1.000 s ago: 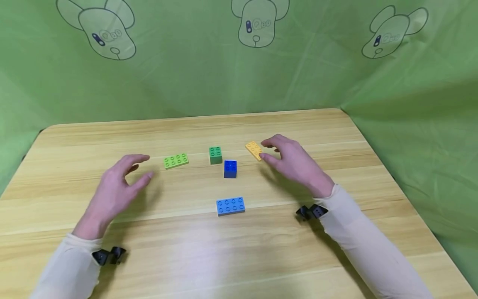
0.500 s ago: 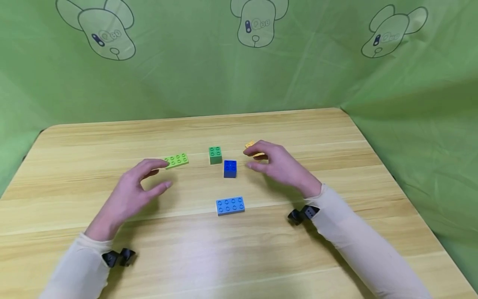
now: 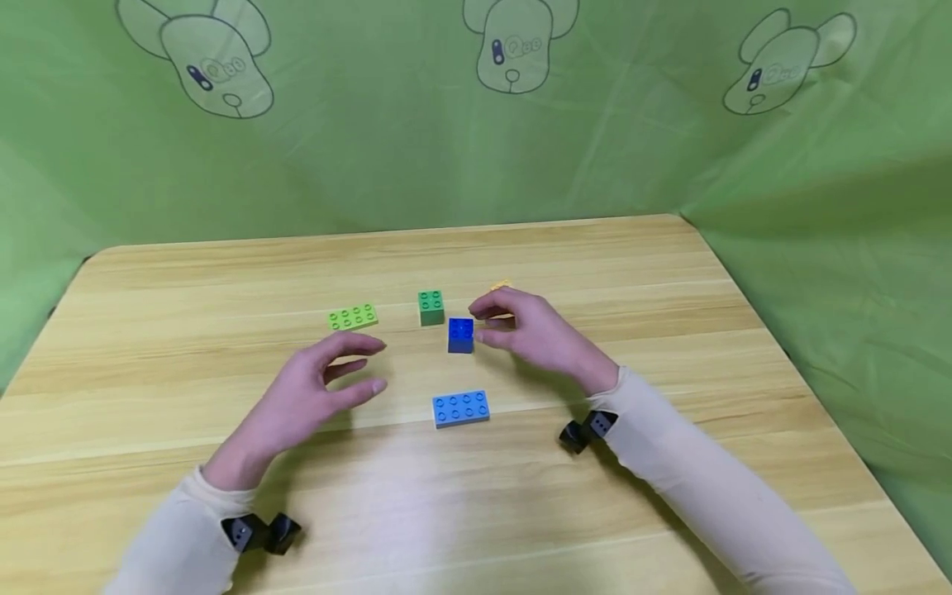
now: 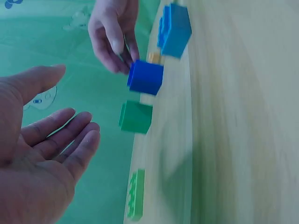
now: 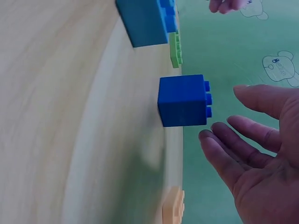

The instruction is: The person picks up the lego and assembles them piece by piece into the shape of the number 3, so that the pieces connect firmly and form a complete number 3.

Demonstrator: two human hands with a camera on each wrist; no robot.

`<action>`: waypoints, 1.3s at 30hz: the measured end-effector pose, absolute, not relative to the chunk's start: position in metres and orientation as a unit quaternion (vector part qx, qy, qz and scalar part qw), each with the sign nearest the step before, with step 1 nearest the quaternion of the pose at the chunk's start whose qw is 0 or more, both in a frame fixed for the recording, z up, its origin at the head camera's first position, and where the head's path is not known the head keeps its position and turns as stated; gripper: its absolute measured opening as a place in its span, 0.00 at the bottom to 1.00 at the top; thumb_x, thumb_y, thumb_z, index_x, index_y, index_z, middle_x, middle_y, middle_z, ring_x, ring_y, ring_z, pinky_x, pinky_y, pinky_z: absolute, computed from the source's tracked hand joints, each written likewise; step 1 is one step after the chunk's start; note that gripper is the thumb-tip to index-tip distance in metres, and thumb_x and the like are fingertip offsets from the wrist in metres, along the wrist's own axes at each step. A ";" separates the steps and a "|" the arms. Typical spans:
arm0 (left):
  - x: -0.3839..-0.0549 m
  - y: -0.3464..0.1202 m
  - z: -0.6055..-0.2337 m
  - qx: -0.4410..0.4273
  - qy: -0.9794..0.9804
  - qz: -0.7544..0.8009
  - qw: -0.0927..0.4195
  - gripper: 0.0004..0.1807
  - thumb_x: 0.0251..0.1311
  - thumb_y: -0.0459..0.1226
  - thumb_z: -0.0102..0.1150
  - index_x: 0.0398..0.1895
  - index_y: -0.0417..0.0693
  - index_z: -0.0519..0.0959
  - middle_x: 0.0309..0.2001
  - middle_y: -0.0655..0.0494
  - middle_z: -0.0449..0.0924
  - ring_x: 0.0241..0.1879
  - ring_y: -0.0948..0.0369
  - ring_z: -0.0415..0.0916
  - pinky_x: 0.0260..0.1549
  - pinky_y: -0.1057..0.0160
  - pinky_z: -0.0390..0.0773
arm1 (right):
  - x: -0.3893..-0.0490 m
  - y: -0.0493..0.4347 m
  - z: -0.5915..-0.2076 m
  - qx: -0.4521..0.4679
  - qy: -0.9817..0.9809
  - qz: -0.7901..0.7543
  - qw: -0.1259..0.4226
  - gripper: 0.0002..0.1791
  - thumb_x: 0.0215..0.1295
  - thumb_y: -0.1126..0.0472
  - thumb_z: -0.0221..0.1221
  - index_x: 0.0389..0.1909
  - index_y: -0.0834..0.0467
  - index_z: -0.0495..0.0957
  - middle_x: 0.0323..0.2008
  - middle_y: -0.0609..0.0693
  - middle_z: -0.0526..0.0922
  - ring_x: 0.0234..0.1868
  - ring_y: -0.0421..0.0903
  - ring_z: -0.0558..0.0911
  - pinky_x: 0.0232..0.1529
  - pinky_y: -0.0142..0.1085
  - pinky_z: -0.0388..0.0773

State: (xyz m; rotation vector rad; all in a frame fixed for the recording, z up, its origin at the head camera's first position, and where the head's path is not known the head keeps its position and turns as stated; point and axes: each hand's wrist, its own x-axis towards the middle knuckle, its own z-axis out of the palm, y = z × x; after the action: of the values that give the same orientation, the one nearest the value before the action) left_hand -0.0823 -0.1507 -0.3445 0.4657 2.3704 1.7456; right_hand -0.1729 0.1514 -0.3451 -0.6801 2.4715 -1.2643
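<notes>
Dark blue brick [image 3: 460, 336] on counter [image 3: 632, 273], studs up. Right hand [image 3: 531, 330] just right of it, fingers loosely bent, parted from thumb, holding nothing; contact not evident. Left hand [image 3: 312, 392] well to its left, fingers relaxed and apart, also holding nothing. Green brick [image 3: 430, 308] just behind and left of it, light blue brick [image 3: 461, 409] in front. Likely step: reach for dark blue brick; best bring fingers and thumb against opposite side walls, below studs, without nudging green brick.

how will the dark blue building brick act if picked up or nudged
The dark blue building brick looks like moulded plastic, so it is probably stiff and light. Its blocky, flat-sided shape suggests it would slide rather than roll. The raised studs on top may add some grip.
</notes>
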 end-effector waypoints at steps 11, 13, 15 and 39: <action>-0.078 -0.124 -0.351 0.163 0.790 0.586 0.080 0.23 0.55 0.31 0.71 0.55 0.37 0.76 0.54 0.43 0.77 0.56 0.47 0.74 0.57 0.62 0.74 | -0.175 0.143 -0.352 -0.229 0.871 -0.415 0.133 0.20 0.65 0.64 0.64 0.57 0.64 0.76 0.51 0.51 0.78 0.56 0.49 0.77 0.59 0.39 0.73; -0.078 -0.120 -0.351 0.164 0.794 0.581 0.079 0.23 0.55 0.32 0.71 0.54 0.37 0.76 0.54 0.43 0.77 0.56 0.47 0.75 0.57 0.61 0.74 | -0.175 0.142 -0.353 -0.227 0.872 -0.413 0.133 0.21 0.65 0.63 0.64 0.57 0.64 0.76 0.52 0.52 0.78 0.56 0.48 0.77 0.59 0.39 0.73; -0.079 -0.115 -0.352 0.167 0.797 0.574 0.082 0.23 0.56 0.32 0.71 0.55 0.36 0.76 0.54 0.43 0.77 0.55 0.47 0.75 0.57 0.60 0.74 | -0.176 0.141 -0.353 -0.226 0.873 -0.412 0.135 0.21 0.65 0.62 0.64 0.57 0.64 0.76 0.52 0.52 0.77 0.56 0.48 0.77 0.60 0.40 0.73; -0.086 -0.080 -0.362 0.202 0.872 0.433 0.107 0.22 0.51 0.36 0.75 0.49 0.40 0.80 0.44 0.55 0.77 0.44 0.57 0.75 0.48 0.57 0.77 | -0.180 0.131 -0.357 -0.223 0.883 -0.382 0.154 0.20 0.65 0.63 0.65 0.57 0.58 0.77 0.53 0.50 0.76 0.53 0.47 0.76 0.58 0.41 0.74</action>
State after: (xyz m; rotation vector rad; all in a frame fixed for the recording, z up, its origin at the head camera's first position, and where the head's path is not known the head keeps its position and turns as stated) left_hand -0.0857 -0.0804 -0.3621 0.5932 2.5669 1.2741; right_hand -0.1804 0.1308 -0.3574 -0.6394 2.5321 -1.0954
